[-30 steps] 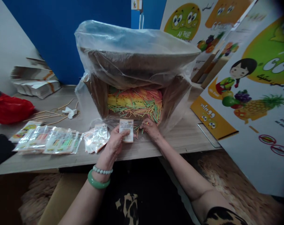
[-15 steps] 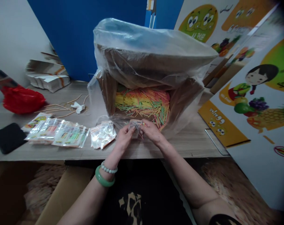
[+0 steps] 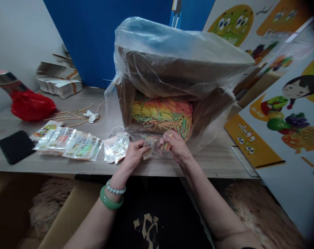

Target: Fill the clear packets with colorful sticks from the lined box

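Note:
My left hand [image 3: 136, 153] pinches a small clear plastic packet [image 3: 149, 147] above the table's front part. Close beside it, my right hand [image 3: 176, 147] is closed around a small bunch of coloured sticks [image 3: 167, 143], their ends poking out below the fingers. Just behind both hands, a carton lined with clear plastic [image 3: 159, 62] lies open toward me. Many thin pink, yellow and green sticks [image 3: 162, 112] fill its bottom. To the left of my left hand lie several shiny packets [image 3: 120, 147], and farther left are packets with coloured sticks inside [image 3: 83, 146].
A black flat pad [image 3: 16, 146], a red plastic bag [image 3: 32, 105], loose tan cords [image 3: 71, 116] and crumpled white tissue [image 3: 91, 116] lie on the left. Folded white cartons [image 3: 58, 81] are stacked behind. A printed box [image 3: 286, 128] stands at the right edge.
My hands have moved apart. The right one has shifted right and now shows a bunch of sticks, while the left keeps the packet. The whole view has shifted slightly.

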The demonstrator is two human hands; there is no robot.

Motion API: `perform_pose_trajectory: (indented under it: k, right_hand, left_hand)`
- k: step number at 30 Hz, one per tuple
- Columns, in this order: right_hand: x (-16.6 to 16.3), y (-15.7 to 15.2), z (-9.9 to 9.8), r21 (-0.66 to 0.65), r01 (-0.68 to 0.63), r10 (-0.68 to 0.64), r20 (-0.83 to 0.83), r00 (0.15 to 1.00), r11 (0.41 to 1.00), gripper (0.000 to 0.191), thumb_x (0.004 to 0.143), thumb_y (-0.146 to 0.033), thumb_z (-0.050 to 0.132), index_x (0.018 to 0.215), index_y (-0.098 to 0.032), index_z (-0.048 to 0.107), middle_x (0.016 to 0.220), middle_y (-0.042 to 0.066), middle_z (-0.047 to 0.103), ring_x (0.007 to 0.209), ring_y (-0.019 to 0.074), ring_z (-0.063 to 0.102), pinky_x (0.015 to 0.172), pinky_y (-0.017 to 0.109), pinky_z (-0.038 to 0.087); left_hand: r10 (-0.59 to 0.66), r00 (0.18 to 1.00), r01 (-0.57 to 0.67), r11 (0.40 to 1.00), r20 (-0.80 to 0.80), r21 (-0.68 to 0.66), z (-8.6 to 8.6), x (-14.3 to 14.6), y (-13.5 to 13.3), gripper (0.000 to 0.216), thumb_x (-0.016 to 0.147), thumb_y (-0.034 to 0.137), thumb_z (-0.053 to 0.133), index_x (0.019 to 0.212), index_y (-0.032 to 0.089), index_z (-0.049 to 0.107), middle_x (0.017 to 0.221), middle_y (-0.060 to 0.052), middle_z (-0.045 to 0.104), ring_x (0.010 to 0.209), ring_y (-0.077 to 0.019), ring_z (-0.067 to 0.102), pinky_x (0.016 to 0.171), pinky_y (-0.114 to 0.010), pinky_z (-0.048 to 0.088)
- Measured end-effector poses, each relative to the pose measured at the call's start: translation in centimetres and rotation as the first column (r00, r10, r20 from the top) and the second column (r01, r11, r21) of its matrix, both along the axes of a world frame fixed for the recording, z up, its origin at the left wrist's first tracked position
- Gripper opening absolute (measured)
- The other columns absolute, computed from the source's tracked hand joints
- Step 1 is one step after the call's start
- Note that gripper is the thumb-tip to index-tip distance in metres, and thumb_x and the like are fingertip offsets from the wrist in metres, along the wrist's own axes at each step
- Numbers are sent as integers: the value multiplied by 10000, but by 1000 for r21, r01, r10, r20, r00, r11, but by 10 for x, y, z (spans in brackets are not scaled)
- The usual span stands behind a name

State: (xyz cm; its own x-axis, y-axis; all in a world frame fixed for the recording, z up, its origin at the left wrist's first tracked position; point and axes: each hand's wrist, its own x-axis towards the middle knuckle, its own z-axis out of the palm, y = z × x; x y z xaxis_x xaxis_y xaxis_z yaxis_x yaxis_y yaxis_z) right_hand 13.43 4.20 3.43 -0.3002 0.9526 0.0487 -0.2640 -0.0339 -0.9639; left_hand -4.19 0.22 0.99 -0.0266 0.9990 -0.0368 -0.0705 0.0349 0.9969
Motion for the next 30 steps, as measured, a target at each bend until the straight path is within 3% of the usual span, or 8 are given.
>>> perform_pose_trajectory:
  k: [2, 6, 11, 16, 22, 27, 30]
  right_hand:
    - [-2, 2, 6, 27, 45, -44, -44, 998, 999, 247, 764, -390, 707, 779, -221, 528, 668, -31, 656, 684, 159, 642, 727, 315, 511]
    - [-13, 2, 23, 63, 109, -100, -132, 986, 992, 269, 778, -389, 711, 792, -233, 493, 649, -48, 619, 696, 167, 660, 785, 350, 530]
    - [-37, -6, 40, 140, 181, -142, -253, 957, 973, 224, 861, -390, 638, 890, -243, 471, 662, -48, 625, 773, 186, 706, 882, 390, 524]
    - [-51, -10, 29, 143, 215, -178, -231, 956, 966, 266, 887, -455, 597, 894, -253, 423, 705, -22, 693, 811, 203, 723, 829, 383, 544]
    - [-44, -12, 15, 118, 262, -243, -153, 958, 958, 289, 874, -483, 585, 867, -254, 409, 690, -4, 702, 771, 206, 707, 686, 325, 539]
    - [-38, -15, 13, 215, 285, -277, -67, 958, 934, 211, 911, -431, 551, 875, -251, 447, 742, -6, 720, 757, 178, 689, 766, 334, 527]
    - [-37, -15, 12, 206, 302, -299, -43, 953, 931, 217, 911, -434, 563, 881, -250, 451, 761, -2, 729, 733, 176, 685, 729, 320, 523]
  left_hand:
    - [-3, 999, 5, 999, -33, 38, -1, 0, -1, 142, 687, 294, 726, 676, 155, 704, 675, -11, 650, 657, -135, 545, 617, -243, 418]
    - [34, 998, -35, 999, -48, -17, -3, 2, -4, 242, 629, 314, 774, 564, 154, 606, 536, 40, 517, 531, -90, 414, 508, -213, 309]
    - [13, 999, -13, 1000, -31, -19, 9, 9, -8, 331, 592, 330, 808, 522, 164, 530, 494, 70, 412, 485, -65, 337, 470, -208, 269]
    - [-36, 999, 36, 999, 4, -3, 20, 13, -14, 297, 625, 318, 785, 538, 170, 542, 494, 65, 421, 472, -68, 338, 451, -206, 281]
    - [-41, 999, 42, 999, 18, -30, 11, 10, -15, 292, 650, 370, 777, 595, 157, 585, 540, 44, 485, 507, -83, 405, 480, -207, 308]
    - [16, 999, -14, 999, 32, -49, 7, 13, -11, 326, 604, 372, 789, 548, 165, 544, 515, 53, 471, 490, -78, 381, 476, -209, 284]
    - [56, 998, -57, 998, -9, -32, 6, 13, -9, 323, 599, 370, 785, 540, 167, 541, 522, 53, 472, 502, -80, 379, 482, -211, 281]
